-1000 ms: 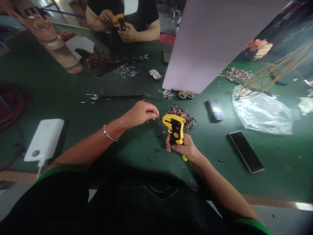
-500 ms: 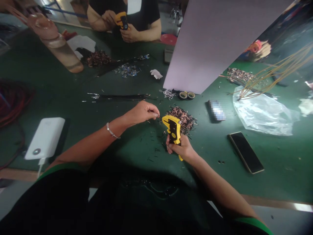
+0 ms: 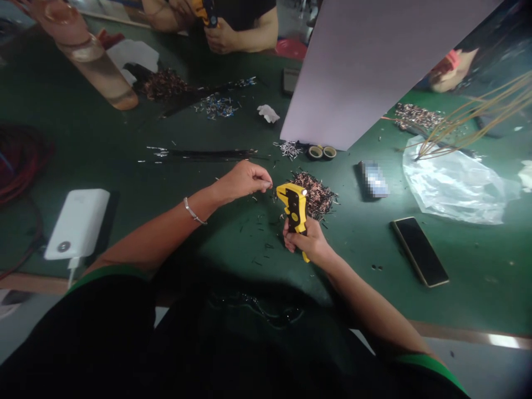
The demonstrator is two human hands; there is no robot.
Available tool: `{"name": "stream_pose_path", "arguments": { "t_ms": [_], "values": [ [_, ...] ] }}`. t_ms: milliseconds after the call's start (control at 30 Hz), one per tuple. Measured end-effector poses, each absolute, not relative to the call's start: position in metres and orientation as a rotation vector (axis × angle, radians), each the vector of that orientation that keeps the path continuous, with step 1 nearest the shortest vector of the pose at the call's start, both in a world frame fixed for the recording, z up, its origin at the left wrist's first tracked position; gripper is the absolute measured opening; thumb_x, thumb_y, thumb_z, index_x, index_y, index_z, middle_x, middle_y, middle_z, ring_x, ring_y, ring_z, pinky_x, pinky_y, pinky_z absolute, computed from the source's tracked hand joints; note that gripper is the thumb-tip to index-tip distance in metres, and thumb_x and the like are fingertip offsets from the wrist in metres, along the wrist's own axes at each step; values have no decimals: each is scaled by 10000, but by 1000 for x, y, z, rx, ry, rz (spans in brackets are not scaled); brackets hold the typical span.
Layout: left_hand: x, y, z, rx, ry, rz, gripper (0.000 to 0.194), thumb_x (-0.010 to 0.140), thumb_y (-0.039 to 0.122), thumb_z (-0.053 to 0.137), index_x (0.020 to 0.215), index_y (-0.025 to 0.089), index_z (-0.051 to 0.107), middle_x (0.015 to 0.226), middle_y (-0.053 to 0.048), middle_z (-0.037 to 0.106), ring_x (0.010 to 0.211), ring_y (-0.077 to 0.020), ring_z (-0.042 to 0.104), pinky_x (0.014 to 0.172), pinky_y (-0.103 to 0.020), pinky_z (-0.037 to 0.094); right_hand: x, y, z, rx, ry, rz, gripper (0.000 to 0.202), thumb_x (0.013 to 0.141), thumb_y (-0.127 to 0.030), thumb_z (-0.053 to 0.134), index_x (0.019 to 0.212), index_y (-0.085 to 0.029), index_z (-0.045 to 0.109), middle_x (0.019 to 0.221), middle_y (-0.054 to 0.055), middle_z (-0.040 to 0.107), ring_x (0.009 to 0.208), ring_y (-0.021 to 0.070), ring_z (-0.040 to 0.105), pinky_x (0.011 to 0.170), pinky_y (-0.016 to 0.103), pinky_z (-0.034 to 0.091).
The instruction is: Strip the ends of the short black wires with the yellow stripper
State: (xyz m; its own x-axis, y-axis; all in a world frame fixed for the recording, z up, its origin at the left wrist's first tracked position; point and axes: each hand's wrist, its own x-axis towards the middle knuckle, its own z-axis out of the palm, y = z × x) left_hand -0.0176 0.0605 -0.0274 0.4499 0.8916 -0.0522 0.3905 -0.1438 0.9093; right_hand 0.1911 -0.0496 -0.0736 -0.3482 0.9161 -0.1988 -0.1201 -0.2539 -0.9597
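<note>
My right hand is wrapped round the handle of a yellow and black wire stripper, whose head points up and left. Just left of its jaws, my left hand is closed in a pinch, with thumb and forefinger pressed together. Whatever sits in that pinch is too small to make out. Behind the stripper lies a heap of short copper and black wire offcuts. A bundle of black wires stretches across the table beyond my left hand, and a few dark scraps lie below it.
Small silver terminals and two tape rolls lie by a tall pale panel. A phone and plastic bag are right, a power bank left. Across the table, a co-worker's hand holds a similar tool.
The view has tipped slightly, so most things on the table sit higher in the picture. Both my hands keep nearly the same pose, with the left pinch still beside the stripper's jaws.
</note>
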Motion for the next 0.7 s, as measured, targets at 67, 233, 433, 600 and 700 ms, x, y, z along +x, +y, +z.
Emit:
{"name": "stream_pose_path", "arguments": {
  "t_ms": [67, 233, 433, 600, 700],
  "values": [
    [-17, 61, -29, 1736, 1115, 651, 104, 699, 219, 628, 693, 182, 726, 594, -19, 645, 499, -90, 478, 501, -267, 363, 191, -49, -74, -1067, -1195, 1712, 180, 654, -115, 598, 803, -176, 516, 584, -70, 518, 403, 72, 467, 391, 230, 380],
    [-16, 65, -40, 1721, 1100, 664, 110, 704, 236, 636, 712, 173, 726, 599, -21, 647, 498, -83, 473, 495, -257, 361, 190, -47, -75, -1054, -1146, 1717, 188, 636, -99, 601, 789, -176, 522, 598, -63, 541, 384, 69, 465, 372, 230, 382],
    [-15, 66, -45, 1752, 1112, 693, 115, 702, 235, 634, 692, 152, 713, 582, -15, 640, 494, -73, 466, 485, -239, 354, 188, -44, -76, -1064, -1073, 1750, 190, 627, -96, 593, 769, -186, 503, 500, -87, 508, 332, 66, 421, 330, 220, 372],
    [-16, 68, -44, 1753, 1090, 710, 106, 705, 227, 633, 681, 163, 714, 568, -15, 644, 469, -72, 452, 473, -246, 349, 188, -42, -78, -1001, -1038, 1791, 196, 632, -101, 623, 768, -184, 509, 481, -89, 503, 339, 67, 422, 335, 216, 375],
    [-17, 68, -44, 1786, 1146, 735, 107, 708, 226, 635, 671, 164, 713, 547, -12, 638, 457, -74, 450, 465, -248, 339, 192, -42, -79, -946, -1015, 1839, 208, 627, -98, 635, 782, -179, 523, 507, -80, 516, 351, 71, 428, 347, 225, 379]
  ]
}}
